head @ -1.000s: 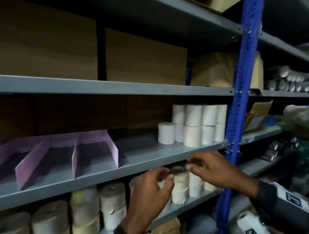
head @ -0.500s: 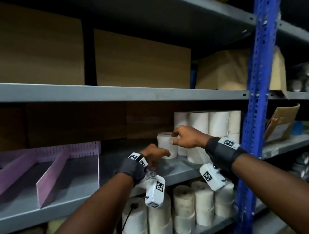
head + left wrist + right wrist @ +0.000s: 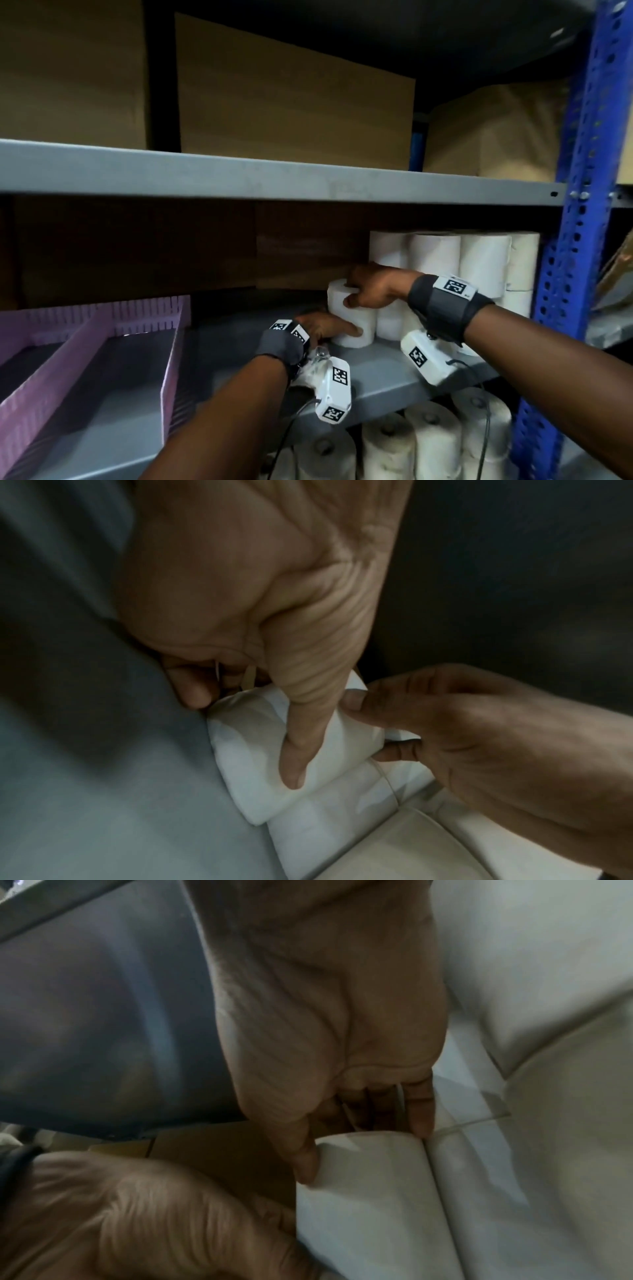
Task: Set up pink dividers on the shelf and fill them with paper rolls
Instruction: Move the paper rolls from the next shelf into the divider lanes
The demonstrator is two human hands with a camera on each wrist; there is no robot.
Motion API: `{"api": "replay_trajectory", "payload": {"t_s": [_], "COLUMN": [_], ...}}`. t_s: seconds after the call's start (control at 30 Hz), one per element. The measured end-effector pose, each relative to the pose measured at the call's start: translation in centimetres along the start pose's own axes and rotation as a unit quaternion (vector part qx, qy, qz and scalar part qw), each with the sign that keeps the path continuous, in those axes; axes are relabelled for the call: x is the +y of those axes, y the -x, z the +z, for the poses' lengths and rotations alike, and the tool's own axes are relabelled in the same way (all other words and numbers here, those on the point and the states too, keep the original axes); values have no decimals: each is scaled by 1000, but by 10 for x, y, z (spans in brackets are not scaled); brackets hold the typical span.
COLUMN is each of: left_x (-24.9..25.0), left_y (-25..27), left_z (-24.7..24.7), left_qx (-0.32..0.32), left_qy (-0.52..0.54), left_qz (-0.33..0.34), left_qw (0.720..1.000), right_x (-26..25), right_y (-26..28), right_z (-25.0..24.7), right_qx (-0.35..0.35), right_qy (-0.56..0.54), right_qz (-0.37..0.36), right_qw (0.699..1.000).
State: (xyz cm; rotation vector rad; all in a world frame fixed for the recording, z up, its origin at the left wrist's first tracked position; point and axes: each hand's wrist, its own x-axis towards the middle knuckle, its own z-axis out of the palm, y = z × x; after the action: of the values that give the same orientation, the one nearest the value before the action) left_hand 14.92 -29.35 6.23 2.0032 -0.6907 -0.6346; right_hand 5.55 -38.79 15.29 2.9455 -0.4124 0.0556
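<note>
A white paper roll [image 3: 352,320] stands upright on the grey shelf [image 3: 383,373], just left of a stack of white rolls [image 3: 455,263]. My right hand [image 3: 368,291] grips its top, thumb on the front and fingers over the far side. My left hand [image 3: 322,327] holds its lower part, thumb [image 3: 294,756] laid along the side and fingers curled behind. In the left wrist view the roll [image 3: 250,750] sits between both hands. The right wrist view shows my right thumb [image 3: 304,1158] on the roll [image 3: 369,1204]. Pink dividers [image 3: 102,346] stand at the shelf's left with nothing in their bays.
A blue upright post [image 3: 568,240] bounds the shelf on the right. Brown cardboard boxes [image 3: 291,102] fill the shelf above. More rolls [image 3: 424,445] stand on the shelf below. A bare stretch of grey shelf lies between the dividers and the rolls.
Both hands came up from the lower shelf to the middle one and closed round the front paper roll. The camera moved closer and to the right.
</note>
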Motion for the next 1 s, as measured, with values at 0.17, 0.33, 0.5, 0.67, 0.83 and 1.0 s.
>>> {"api": "replay_trajectory", "payload": {"t_s": [0.17, 0.33, 0.5, 0.67, 0.83, 1.0], "left_x": [2, 0, -9, -28, -58, -100], "left_y": [10, 37, 96, 173, 258, 339], "left_z": [0, 4, 12, 23, 47, 72], "left_qx": [2, -13, 50, 151, 231, 287], "left_qy": [7, 87, 157, 134, 126, 174], "left_qz": [3, 82, 179, 227, 274, 278], "left_qw": [1000, 993, 970, 953, 925, 900], "right_x": [2, 10, -1, -20, -52, -101], "right_y": [16, 46, 89, 149, 223, 291], "right_z": [-4, -9, -24, -40, -48, -34], "right_qx": [27, 74, 98, 109, 129, 147], "right_qy": [-9, -94, -107, -151, -185, -205], "right_qz": [-19, -65, -136, -191, -239, -292], "right_qw": [999, 991, 980, 964, 944, 922]}}
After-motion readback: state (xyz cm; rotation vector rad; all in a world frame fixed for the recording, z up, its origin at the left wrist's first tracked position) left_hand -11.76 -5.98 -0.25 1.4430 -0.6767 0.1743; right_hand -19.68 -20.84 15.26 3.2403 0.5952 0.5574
